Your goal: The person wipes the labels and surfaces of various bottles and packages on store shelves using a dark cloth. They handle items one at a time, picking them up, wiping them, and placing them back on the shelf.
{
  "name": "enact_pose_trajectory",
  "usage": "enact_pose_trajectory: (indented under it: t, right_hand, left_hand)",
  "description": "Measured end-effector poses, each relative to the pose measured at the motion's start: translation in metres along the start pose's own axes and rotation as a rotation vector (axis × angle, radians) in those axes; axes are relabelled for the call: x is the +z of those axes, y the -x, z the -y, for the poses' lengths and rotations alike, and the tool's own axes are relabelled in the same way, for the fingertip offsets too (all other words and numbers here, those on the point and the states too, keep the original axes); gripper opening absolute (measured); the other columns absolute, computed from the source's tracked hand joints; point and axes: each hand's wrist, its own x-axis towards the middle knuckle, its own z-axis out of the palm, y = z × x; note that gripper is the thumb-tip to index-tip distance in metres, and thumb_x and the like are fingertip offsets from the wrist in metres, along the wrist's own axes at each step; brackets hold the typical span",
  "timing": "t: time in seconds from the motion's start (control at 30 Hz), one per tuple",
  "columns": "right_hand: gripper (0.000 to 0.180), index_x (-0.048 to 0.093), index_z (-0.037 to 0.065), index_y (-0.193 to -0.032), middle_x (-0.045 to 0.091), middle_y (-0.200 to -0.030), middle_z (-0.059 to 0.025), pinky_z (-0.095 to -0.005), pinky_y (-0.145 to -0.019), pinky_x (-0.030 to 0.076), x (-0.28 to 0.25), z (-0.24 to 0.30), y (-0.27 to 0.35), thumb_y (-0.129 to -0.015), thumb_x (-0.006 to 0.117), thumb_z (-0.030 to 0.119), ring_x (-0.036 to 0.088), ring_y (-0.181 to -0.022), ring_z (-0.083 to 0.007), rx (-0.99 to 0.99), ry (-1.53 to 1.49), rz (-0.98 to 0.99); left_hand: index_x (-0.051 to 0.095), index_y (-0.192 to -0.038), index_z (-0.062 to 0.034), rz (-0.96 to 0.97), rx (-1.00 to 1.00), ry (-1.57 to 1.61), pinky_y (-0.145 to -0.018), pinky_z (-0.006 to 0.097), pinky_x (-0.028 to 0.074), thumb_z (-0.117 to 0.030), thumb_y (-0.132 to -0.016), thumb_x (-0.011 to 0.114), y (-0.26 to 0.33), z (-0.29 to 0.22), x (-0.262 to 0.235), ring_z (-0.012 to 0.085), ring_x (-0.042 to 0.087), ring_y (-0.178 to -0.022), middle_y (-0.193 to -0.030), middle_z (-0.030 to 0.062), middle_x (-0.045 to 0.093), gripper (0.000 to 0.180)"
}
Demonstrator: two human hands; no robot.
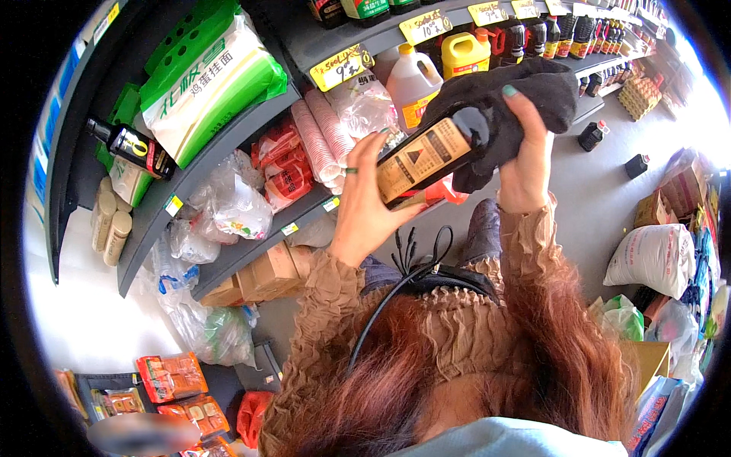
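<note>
My left hand grips a dark square-sided bottle with a tan label by its lower end, fingers on one side and thumb on the other. The bottle is tilted, its other end pointing up and to the right. Against that upper end my right hand holds a black cloth, with the thumb on top and the cloth bunched in the palm. Folds of cloth hide the bottle's top. Both hands are raised in front of the shelves, above my legs.
Shelves ahead carry a white jug, a yellow jug, pink paper cups and green-and-white noodle packs. A dark bottle leans at the left. Two small dark bottles stand on the floor by a white sack.
</note>
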Motion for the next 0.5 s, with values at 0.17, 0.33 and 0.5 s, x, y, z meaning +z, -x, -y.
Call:
enact_pose_trajectory:
  t: [0.17,0.33,0.5]
  right_hand:
    - [0.028,0.053,0.000,-0.103,0.061,-0.095,-0.0097,-0.0306,-0.079,0.049,-0.002,-0.001,-0.003,-0.077,0.060,0.005,0.060,-0.086,-0.0194,-0.027,-0.016,0.007]
    - [0.030,0.053,-0.001,-0.105,0.061,-0.096,-0.0105,-0.0311,-0.081,0.049,-0.003,0.006,-0.006,-0.077,0.060,0.005,0.060,-0.087,-0.0206,0.037,0.001,0.042]
    - [0.032,0.051,-0.001,-0.108,0.060,-0.098,-0.0113,-0.0318,-0.082,0.049,-0.006,0.010,-0.004,-0.077,0.059,0.004,0.060,-0.089,-0.0217,0.063,-0.026,0.109]
  left_hand:
    - [0.045,-0.118,-0.0020,-0.152,-0.060,0.137,-0.089,0.030,0.041,-0.010,-0.051,0.081,0.022,0.024,0.007,0.0213,0.054,-0.101,-0.109,0.0113,0.055,0.077]
    - [0.047,-0.115,0.0024,-0.120,-0.063,0.441,-0.084,0.030,0.044,-0.012,-0.055,0.081,0.022,0.027,0.010,0.0197,0.056,-0.096,-0.104,0.0114,0.056,0.071]
    - [0.043,-0.118,0.0053,0.011,-0.198,0.802,-0.086,0.028,0.042,-0.008,-0.058,0.079,0.022,0.018,0.010,0.0159,0.054,-0.099,-0.109,0.0121,0.054,0.071]
